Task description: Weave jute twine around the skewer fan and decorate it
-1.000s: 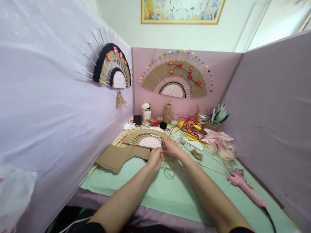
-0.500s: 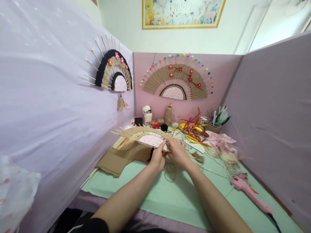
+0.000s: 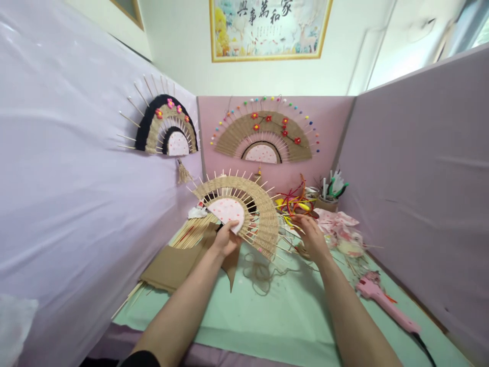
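My left hand [image 3: 225, 241] is closed on the bottom edge of a woven twine fan [image 3: 260, 208] and holds it upright above the table. The fan has bamboo skewer ribs and a pink dotted half-circle centre. A strand of jute twine [image 3: 263, 270] hangs from it and coils on the green mat [image 3: 290, 311]. My right hand [image 3: 311, 235] sits to the right of the fan, fingers curled near the skewer tips; what they pinch, perhaps the twine, is too small to make out.
Brown cardboard pieces [image 3: 171, 262] and loose skewers lie at the left. A pink glue gun [image 3: 384, 303] lies at the right. Coloured cords [image 3: 296, 200], a tool cup [image 3: 328, 201] and pink paper scraps crowd the back. Two finished fans hang on the partition walls.
My left hand has lifted the fan off the table and tipped it upright, facing me. My right hand has moved off the fan to its right side. The view has tilted up.
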Demonstrator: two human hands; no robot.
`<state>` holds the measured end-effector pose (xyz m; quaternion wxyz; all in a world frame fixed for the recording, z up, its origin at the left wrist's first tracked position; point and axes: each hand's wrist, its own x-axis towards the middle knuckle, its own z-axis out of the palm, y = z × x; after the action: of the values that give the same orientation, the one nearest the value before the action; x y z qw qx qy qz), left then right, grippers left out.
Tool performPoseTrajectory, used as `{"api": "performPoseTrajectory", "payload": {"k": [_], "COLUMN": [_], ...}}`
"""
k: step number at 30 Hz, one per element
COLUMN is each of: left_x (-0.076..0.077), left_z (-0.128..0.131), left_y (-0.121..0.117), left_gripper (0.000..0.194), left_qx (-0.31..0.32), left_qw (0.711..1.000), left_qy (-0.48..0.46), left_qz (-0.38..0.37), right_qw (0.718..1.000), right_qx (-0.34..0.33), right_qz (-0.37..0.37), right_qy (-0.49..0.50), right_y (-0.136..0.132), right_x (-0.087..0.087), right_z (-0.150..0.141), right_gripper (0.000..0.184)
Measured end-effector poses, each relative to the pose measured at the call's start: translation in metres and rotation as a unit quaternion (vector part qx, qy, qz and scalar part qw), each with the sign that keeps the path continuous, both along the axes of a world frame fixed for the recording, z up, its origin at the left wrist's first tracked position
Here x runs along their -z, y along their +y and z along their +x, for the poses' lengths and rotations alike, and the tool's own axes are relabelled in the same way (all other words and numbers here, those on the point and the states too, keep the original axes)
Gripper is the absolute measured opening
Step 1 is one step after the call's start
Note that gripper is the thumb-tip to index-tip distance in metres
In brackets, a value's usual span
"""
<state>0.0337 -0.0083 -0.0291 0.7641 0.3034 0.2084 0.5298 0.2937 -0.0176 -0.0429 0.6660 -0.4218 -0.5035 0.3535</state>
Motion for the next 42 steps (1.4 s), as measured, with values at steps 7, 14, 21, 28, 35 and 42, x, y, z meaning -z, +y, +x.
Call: {"api": "performPoseTrajectory", "payload": {"k": [7, 14, 21, 28, 35, 42], "left_x": [0.011, 0.011, 0.011, 0.014, 0.013, 0.014], "left_z": [-0.007, -0.01, -0.014, -0.014, -0.01, -0.009], "left_y": [-0.003, -0.001, 0.002, 0.005, 0.002, 0.002], "left_gripper": [0.043, 0.049, 0.049, 0.049, 0.045, 0.043], "left_qx": [0.043, 0.037, 0.022, 0.014, 0.031, 0.03], "left_qw": [0.999, 0.999, 1.0, 0.999, 0.999, 0.998], "left_qy": [-0.002, -0.009, -0.01, 0.0, 0.008, 0.005], "left_qz": [-0.011, -0.021, -0.02, -0.036, -0.038, -0.05], "right_qw": [0.972, 0.934, 0.939, 0.971, 0.992, 0.985], "right_qx": [-0.209, -0.348, -0.314, -0.228, -0.091, 0.035], "right_qz": [-0.1, -0.079, -0.109, -0.073, -0.034, 0.037], "right_qy": [0.037, -0.012, -0.086, -0.017, -0.08, -0.168], "right_y": [-0.014, -0.031, -0.033, -0.038, -0.034, -0.037], "right_x": [0.0, -0.002, -0.001, -0.009, -0.004, -0.006], "right_z": [-0.012, -0.015, -0.009, -0.01, -0.015, -0.021], "right_gripper": [0.051, 0.059, 0.026, 0.031, 0.027, 0.024]}}
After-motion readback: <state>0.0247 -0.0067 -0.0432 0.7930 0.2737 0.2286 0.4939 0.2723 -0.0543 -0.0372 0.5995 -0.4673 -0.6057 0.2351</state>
